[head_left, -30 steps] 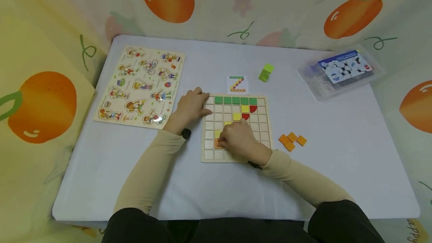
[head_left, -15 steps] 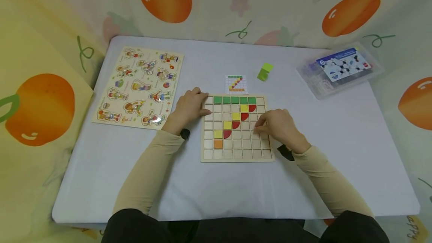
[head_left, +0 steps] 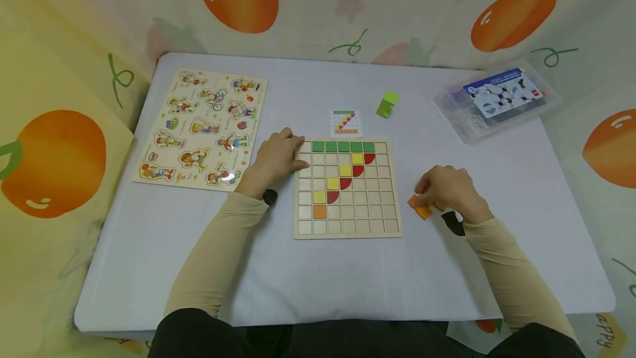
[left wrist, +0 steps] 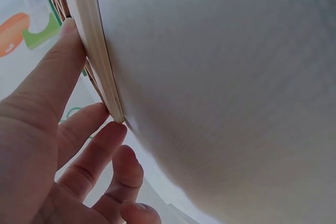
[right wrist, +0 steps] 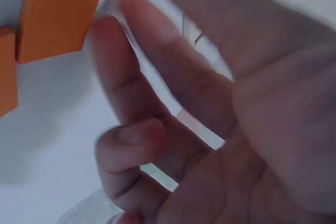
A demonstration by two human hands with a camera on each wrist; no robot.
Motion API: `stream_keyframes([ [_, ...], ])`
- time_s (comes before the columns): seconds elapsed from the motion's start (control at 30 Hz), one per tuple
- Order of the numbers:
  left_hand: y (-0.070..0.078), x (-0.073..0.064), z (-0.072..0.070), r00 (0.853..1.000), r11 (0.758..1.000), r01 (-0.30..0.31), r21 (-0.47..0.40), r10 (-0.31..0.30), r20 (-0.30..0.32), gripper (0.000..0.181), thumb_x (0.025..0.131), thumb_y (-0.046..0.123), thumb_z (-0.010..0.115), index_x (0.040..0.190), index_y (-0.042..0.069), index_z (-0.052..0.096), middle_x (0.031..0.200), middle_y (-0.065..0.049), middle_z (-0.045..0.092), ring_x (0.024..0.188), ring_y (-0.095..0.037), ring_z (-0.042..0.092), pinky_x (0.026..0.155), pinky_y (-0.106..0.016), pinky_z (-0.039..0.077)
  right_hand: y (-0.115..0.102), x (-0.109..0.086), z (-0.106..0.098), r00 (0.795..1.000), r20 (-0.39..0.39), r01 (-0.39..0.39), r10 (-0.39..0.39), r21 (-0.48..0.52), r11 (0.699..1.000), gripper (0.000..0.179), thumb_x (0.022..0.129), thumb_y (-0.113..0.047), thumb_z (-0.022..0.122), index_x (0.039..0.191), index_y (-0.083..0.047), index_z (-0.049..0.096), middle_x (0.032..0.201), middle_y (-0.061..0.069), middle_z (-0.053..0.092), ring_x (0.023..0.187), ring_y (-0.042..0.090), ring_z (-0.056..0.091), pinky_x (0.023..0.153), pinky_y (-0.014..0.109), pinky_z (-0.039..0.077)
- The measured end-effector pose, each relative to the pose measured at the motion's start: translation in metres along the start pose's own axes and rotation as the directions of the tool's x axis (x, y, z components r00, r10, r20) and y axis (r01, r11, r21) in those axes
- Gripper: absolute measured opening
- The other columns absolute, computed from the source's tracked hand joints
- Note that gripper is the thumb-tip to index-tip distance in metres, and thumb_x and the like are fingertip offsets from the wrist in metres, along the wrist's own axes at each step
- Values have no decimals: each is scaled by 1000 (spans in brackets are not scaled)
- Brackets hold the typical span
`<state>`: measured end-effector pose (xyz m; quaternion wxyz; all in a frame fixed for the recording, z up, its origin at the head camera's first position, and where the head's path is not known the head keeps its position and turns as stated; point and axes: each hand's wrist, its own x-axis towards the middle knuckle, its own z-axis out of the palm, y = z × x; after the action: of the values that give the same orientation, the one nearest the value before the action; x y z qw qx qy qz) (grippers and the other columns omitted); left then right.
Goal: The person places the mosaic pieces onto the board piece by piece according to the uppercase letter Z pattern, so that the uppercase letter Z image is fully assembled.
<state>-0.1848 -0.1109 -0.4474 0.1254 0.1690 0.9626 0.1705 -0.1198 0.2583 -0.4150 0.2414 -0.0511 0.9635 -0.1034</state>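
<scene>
A wooden grid board (head_left: 362, 211) lies at the middle of the table, holding a green row, a diagonal of yellow squares and red quarter-circles, and one orange square tile (head_left: 319, 211). My left hand (head_left: 275, 159) rests at its upper left corner; in the left wrist view the thumb (left wrist: 60, 59) lies on the rim and fingertips touch the corner. Right of the board, my right hand (head_left: 449, 189) is over the loose orange tiles (head_left: 423, 212), partly covering them. The right wrist view has its bent fingers (right wrist: 113, 40) beside an orange tile (right wrist: 60, 14).
A small pattern card (head_left: 346, 124) lies just beyond the board. Light green tiles (head_left: 386, 105) sit farther back. A picture puzzle (head_left: 211, 145) occupies the table's left side, and a clear plastic box (head_left: 467, 120) with a blue-and-white label stands at the back right.
My right hand has left the orange tile on the board and travelled right to the loose orange tiles. My left hand stays at the board's corner.
</scene>
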Motion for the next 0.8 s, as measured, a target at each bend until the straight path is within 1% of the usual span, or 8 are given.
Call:
stream_keyframes([
  [0.1, 0, 0, 0, 1000, 1000, 0, -1, 0, -1, 73, 91, 41, 78, 149, 4, 53, 134, -17, 58, 112, -39, 61, 89, -50, 55, -1, 1, 3, 1000, 22, 18, -18, -22, 1000, 34, 78, -42, 86, 96, -14, 80, 90, 3, 79, 83, 25, 67, 80, 46, 43],
  [0.2, 0, 0, 0, 1000, 1000, -1, -2, 1, -3, 74, 90, 41, 79, 150, 4, 53, 134, -17, 58, 111, -38, 61, 89, -50, 55, -5, 0, 4, 998, 32, 57, -56, -17, 998, 30, 81, -37, 84, 96, -12, 78, 91, 4, 78, 84, 26, 68, 80, 47, 46],
  [0.27, 0, 0, 0, 1000, 1000, -1, -3, 1, -3, 74, 90, 41, 79, 149, 5, 54, 134, -17, 59, 111, -38, 62, 89, -50, 55, -9, 0, 4, 997, 38, 72, -72, -5, 997, 26, 83, -33, 84, 95, -11, 76, 91, 4, 77, 84, 25, 68, 79, 45, 47],
  [0.33, 0, 0, -1, 1000, 1000, -2, -3, 2, -3, 74, 90, 41, 79, 149, 5, 54, 134, -17, 59, 111, -38, 62, 88, -50, 55, -12, 1, 1, 996, 18, 93, -93, 6, 996, 21, 84, -29, 84, 92, -12, 76, 90, 3, 77, 82, 23, 67, 76, 41, 48],
  [0.43, 0, 0, -1, 1000, 1000, 2, 0, -2, -3, 74, 90, 41, 79, 149, 5, 54, 134, -17, 59, 111, -38, 62, 89, -50, 56, -17, 5, -5, 989, -51, 142, -139, 53, 988, 15, 86, -23, 83, 92, -10, 77, 90, 6, 77, 77, 20, 63, 70, 33, 47],
  [0.53, -1, 0, -1, 1000, 1000, 6, 2, -6, -4, 73, 90, 41, 79, 149, 5, 54, 134, -17, 59, 112, -39, 62, 89, -50, 56, -28, 12, -12, 974, -110, 209, -198, 98, 973, 14, 89, -16, 80, 97, -5, 78, 93, 10, 78, 78, 21, 63, 68, 29, 44],
  [0.63, -1, -1, 0, 1000, 1000, 5, 7, -5, -4, 72, 91, 41, 78, 149, 5, 54, 135, -17, 59, 114, -40, 63, 91, -51, 56, -44, 21, -14, 963, -123, 255, -240, 128, 959, 13, 92, -14, 77, 100, -4, 79, 95, 12, 79, 82, 23, 65, 69, 28, 44],
  [0.8, 1, -1, 0, 1000, 1000, 1, 8, -1, -7, 73, 91, 41, 78, 149, 4, 54, 136, -18, 59, 115, -40, 63, 92, -52, 56, -74, 33, -7, 941, -132, 331, -312, 175, 927, 9, 90, -12, 79, 95, -5, 80, 95, 12, 80, 81, 22, 68, 70, 27, 47],
])
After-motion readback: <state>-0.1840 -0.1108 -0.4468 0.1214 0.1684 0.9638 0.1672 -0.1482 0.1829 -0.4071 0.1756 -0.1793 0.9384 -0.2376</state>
